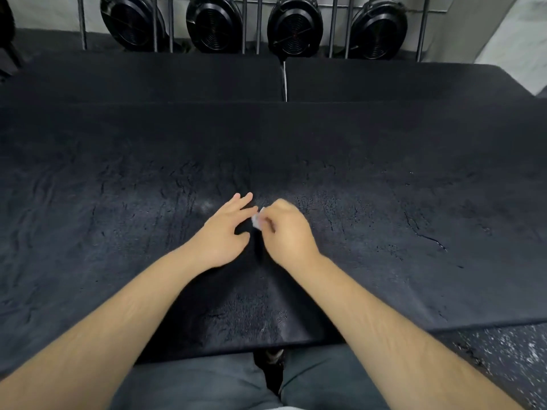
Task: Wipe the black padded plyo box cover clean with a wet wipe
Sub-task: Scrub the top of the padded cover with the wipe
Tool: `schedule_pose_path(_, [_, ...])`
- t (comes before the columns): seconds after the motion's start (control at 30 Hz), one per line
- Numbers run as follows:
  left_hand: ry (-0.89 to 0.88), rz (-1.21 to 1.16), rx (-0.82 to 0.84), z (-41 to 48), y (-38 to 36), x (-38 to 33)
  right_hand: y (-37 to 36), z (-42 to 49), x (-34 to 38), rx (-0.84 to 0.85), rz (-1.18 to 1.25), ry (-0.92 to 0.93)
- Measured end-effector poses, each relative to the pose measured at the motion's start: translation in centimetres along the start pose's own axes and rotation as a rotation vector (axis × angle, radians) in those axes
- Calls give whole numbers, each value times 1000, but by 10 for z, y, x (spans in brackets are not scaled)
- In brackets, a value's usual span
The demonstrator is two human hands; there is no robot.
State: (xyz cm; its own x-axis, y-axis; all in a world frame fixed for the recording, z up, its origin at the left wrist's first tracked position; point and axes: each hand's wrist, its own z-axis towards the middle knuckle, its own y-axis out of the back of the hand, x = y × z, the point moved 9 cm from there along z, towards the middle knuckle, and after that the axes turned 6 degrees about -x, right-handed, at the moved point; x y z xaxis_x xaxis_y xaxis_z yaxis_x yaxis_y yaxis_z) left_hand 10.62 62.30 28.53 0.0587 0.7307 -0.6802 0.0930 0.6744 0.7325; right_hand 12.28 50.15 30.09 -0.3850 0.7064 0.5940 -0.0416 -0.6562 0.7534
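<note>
Both hands sit at the middle of the plyo box cover (384,220), side by side; the left hand (223,232) lies just left of the right hand (285,235), and a wet wipe (257,220) is pinched between them, in the right hand's grip; behind the cover, two more pads (148,78) lie side by side; beyond those, a rack (257,25) stands at the far edge with four round plates (214,23) in a row; floor (503,359) shows near right; the person's legs (192,383) are nearest.
</note>
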Motion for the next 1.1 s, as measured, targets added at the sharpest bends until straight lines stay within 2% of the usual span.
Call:
schedule_pose_path(0.1, [0,8,-58,-14,-2,2,-1,-11,1,73,-39,90])
schedule_pose_path(0.2, [-30,56,-56,-21,-5,-2,15,21,-27,-23,-36,-53])
schedule_pose_path(0.27, [-33,67,-37,-23,-5,-3,15,13,-20,-41,-30,-81])
schedule_pose_path(0.37, [-47,93,-9,-23,-8,-3,-5,-30,2,89,39,20])
schedule_pose_path(0.47, [-63,134,-18,-22,-9,-4,-2,-22,-1,119,60,78])
schedule_pose_path(0.63, [-12,151,38,-30,-6,-9,12,6,-17,18,8,-82])
schedule_pose_path(0.7, [22,129,87,-40,-6,-10,6,-15,-3,100,5,-46])
schedule_pose_path(0.8, [-26,164,137,-57,-12,-12,4,-59,17,189,81,62])
schedule_pose_path(0.93, [-67,238,159,-74,-20,-18,12,-50,14,173,39,124])
schedule_pose_path(1.0, [-80,251,145,-81,-22,-21,15,-26,1,126,-35,46])
schedule_pose_path(1.1, [-76,216,108,-89,-21,-19,17,-26,-5,52,-8,-42])
